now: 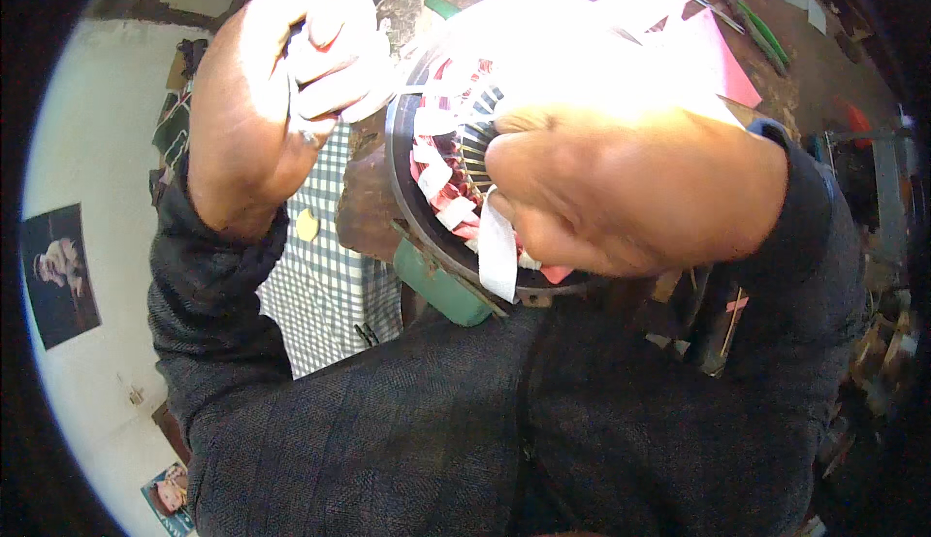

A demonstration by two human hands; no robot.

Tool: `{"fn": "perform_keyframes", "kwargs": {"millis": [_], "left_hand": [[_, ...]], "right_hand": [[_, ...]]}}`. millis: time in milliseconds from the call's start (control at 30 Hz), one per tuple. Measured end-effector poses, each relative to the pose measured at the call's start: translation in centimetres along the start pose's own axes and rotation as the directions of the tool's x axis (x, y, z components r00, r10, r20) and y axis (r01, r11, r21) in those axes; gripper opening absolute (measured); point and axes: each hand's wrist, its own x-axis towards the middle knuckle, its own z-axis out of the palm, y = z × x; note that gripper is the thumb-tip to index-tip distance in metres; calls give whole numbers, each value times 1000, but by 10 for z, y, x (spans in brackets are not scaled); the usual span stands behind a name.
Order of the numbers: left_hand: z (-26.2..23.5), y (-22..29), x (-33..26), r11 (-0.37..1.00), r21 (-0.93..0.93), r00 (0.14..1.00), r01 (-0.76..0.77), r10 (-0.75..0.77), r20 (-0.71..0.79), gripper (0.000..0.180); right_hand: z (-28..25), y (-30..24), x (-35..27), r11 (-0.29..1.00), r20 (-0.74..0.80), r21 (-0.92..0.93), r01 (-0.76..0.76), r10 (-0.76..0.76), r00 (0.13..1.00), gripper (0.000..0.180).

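A round electric motor stator (pixel 396 163) with a dark rim sits before me, its slots and reddish coil windings showing on the left side. White tape (pixel 498 251) is wrapped around the windings, and one length hangs over the near rim. My left hand (pixel 291 100), raised left of the stator, is closed on a white strip that runs taut to the windings. Over the stator's right part lies my right hand (pixel 630 188), its fingers curled in against the inner slots. Strong glare washes out the far side, and the right fingertips are hidden.
A green metal box (pixel 441 280) is below the stator's left edge. To the left hangs a checked cloth (pixel 330 285) with a yellow round thing (pixel 306 225) on it. Beyond the stator lie a pink sheet (pixel 732 66) and a green-handled tool (pixel 764 37).
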Motion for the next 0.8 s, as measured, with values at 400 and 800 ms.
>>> {"fn": "perform_keyframes", "kwargs": {"millis": [400, 800], "left_hand": [[-6, -1, -13, 986, 133, 993, -96, 104, -57, 47], [-34, -10, -19, 989, -126, 995, -81, 73, -65, 35]], "right_hand": [[-4, -1, 4, 998, -78, -49, 38, -41, 996, 26], [-8, -6, 2, 992, -81, -79, 95, -101, 992, 21]]}}
